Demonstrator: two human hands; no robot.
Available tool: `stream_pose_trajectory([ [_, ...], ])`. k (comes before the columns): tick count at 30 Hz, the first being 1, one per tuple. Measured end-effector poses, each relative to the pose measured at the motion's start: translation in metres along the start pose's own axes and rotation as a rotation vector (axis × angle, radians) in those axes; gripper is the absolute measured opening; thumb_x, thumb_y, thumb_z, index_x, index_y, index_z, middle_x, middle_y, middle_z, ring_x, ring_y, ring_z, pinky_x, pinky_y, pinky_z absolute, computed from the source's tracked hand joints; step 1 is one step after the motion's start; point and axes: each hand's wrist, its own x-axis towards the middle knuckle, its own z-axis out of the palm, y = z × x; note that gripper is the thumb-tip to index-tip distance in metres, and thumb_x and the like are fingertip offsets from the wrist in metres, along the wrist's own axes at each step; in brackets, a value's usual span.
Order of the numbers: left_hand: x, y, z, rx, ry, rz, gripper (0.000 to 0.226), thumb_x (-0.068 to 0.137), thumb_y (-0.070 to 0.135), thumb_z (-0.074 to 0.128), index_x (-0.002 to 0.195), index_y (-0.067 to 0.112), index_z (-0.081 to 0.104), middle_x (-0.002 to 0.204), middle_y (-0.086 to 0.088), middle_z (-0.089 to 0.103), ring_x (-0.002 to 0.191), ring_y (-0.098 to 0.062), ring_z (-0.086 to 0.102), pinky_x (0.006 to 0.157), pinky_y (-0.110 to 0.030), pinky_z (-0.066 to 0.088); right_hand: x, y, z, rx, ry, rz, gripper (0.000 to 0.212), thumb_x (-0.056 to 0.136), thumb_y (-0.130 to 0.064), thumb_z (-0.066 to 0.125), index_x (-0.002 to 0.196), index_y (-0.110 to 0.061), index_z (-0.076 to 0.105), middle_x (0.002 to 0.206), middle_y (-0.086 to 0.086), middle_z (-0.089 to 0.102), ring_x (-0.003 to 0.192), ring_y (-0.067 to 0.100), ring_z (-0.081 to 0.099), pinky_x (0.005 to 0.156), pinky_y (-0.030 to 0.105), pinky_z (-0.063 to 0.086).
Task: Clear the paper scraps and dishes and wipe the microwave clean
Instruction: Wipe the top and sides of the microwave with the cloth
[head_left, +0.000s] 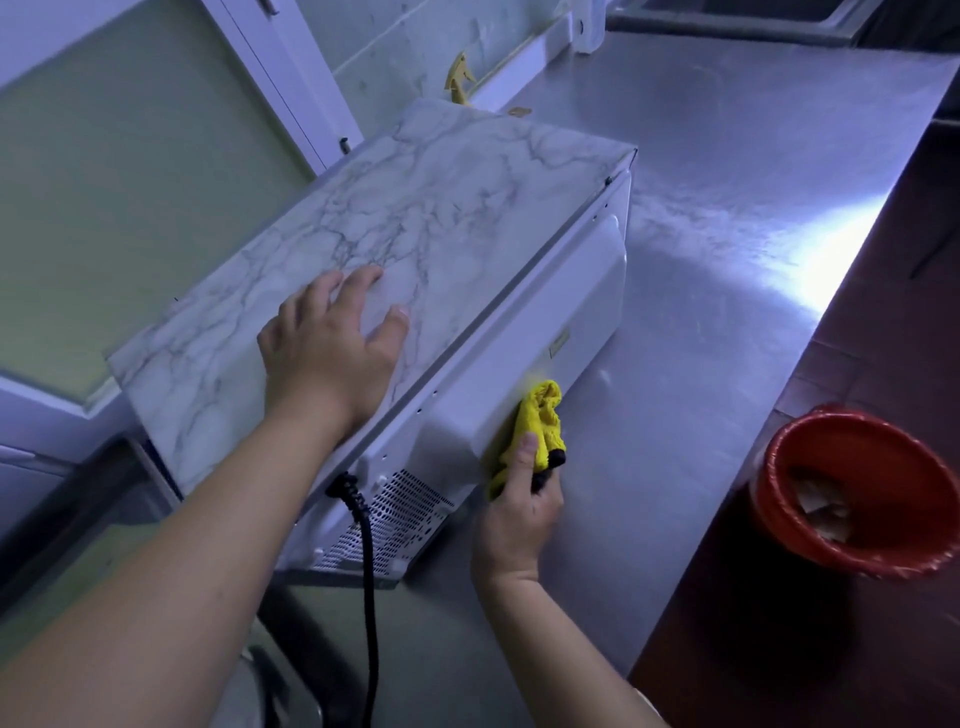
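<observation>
A white microwave (545, 332) with a marble-patterned top stands on the steel counter (727, 218), turned so its vented back faces me. My left hand (332, 348) lies flat on the marble top with fingers spread. My right hand (519, 509) grips a yellow cloth (540, 421) and holds it against the microwave's white back panel, near its lower right part. A black power cord (366, 561) hangs down from the back of the microwave. The microwave's door and inside are hidden from here.
A red bin (852, 493) lined with a red bag sits on the floor to the right, with paper scraps inside. A yellow hook (460, 78) hangs on the marble backsplash. A frosted window is at the left.
</observation>
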Motion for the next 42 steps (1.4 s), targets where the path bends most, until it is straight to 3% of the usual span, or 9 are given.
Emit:
stream_pose_trajectory([
  [8,0.005,-0.001,0.003,0.005,0.005,0.002,0.054,0.092,0.061,0.034,0.143,0.043,0.040,0.154,0.001,0.036,0.141,-0.027,0.028,0.115,-0.048,0.018,-0.050,0.021,-0.012,0.010,-0.006,0.143,0.039,0.088,-0.046,0.055,0.111,-0.017,0.070,0.105,0.002,0.075,0.104,0.026,0.068,0.092,0.040,0.053],
  [11,0.006,-0.001,0.003,0.008,0.002,0.001,0.055,0.091,0.062,0.034,0.142,0.043,0.040,0.154,0.000,0.036,0.141,-0.028,0.028,0.115,-0.048,0.017,-0.056,0.015,-0.026,-0.004,-0.079,0.185,0.036,0.086,-0.047,0.056,0.108,-0.023,0.071,0.091,-0.008,0.076,0.084,0.011,0.069,0.072,0.022,0.054],
  [15,0.007,-0.001,0.001,0.010,-0.007,-0.002,0.055,0.092,0.061,0.033,0.143,0.042,0.039,0.155,-0.002,0.035,0.141,-0.028,0.028,0.115,-0.048,0.017,-0.056,-0.012,-0.053,-0.066,-0.267,0.279,0.044,0.084,-0.050,0.057,0.112,-0.019,0.070,0.102,0.009,0.076,0.099,0.030,0.071,0.085,0.042,0.058],
  [20,0.005,0.000,0.000,0.010,-0.014,0.010,0.059,0.092,0.062,0.031,0.147,0.040,0.036,0.157,-0.003,0.032,0.141,-0.029,0.027,0.115,-0.048,0.016,-0.072,-0.064,-0.057,-0.137,-0.401,0.069,0.040,0.090,-0.054,0.062,0.124,-0.034,0.067,0.092,-0.002,0.070,0.076,0.018,0.063,0.065,0.028,0.051],
  [25,0.006,0.000,0.002,0.016,-0.012,0.013,0.058,0.093,0.062,0.032,0.147,0.040,0.036,0.157,-0.002,0.032,0.142,-0.028,0.027,0.115,-0.047,0.016,-0.078,-0.083,-0.001,-0.053,-0.503,-0.268,0.043,0.098,-0.030,0.055,0.140,-0.028,0.053,0.134,-0.018,0.061,0.125,0.004,0.056,0.106,0.026,0.043],
  [30,0.010,-0.001,0.002,-0.017,-0.024,-0.003,0.053,0.094,0.059,0.040,0.143,0.041,0.040,0.155,-0.001,0.035,0.141,-0.027,0.028,0.113,-0.047,0.017,-0.101,-0.048,0.036,-0.202,-0.462,-0.277,0.049,0.090,-0.051,0.058,0.123,-0.079,0.036,0.156,-0.018,0.038,0.148,-0.002,0.021,0.122,0.040,0.027],
  [32,0.010,0.000,0.003,-0.016,-0.007,-0.006,0.052,0.093,0.058,0.039,0.143,0.041,0.040,0.154,0.000,0.036,0.141,-0.026,0.028,0.114,-0.047,0.016,-0.102,-0.033,0.032,-0.111,-0.457,-0.284,0.048,0.092,-0.047,0.058,0.130,-0.071,0.041,0.156,-0.014,0.039,0.150,0.006,0.022,0.121,0.046,0.026],
  [36,0.005,0.001,0.005,-0.018,0.009,0.011,0.053,0.093,0.059,0.036,0.144,0.043,0.038,0.155,0.001,0.035,0.142,-0.025,0.026,0.115,-0.046,0.015,-0.090,0.001,0.005,-0.079,-0.575,-0.373,0.046,0.100,-0.037,0.056,0.144,-0.027,0.050,0.158,-0.004,0.038,0.151,0.021,0.025,0.122,0.051,0.021],
  [42,0.007,-0.001,0.005,-0.019,0.017,0.011,0.055,0.092,0.060,0.036,0.144,0.043,0.039,0.155,0.002,0.035,0.141,-0.025,0.027,0.115,-0.047,0.017,-0.064,0.041,-0.027,-0.142,-0.703,-0.390,0.047,0.102,-0.039,0.053,0.148,-0.032,0.045,0.157,0.001,0.040,0.148,0.029,0.031,0.120,0.049,0.025],
])
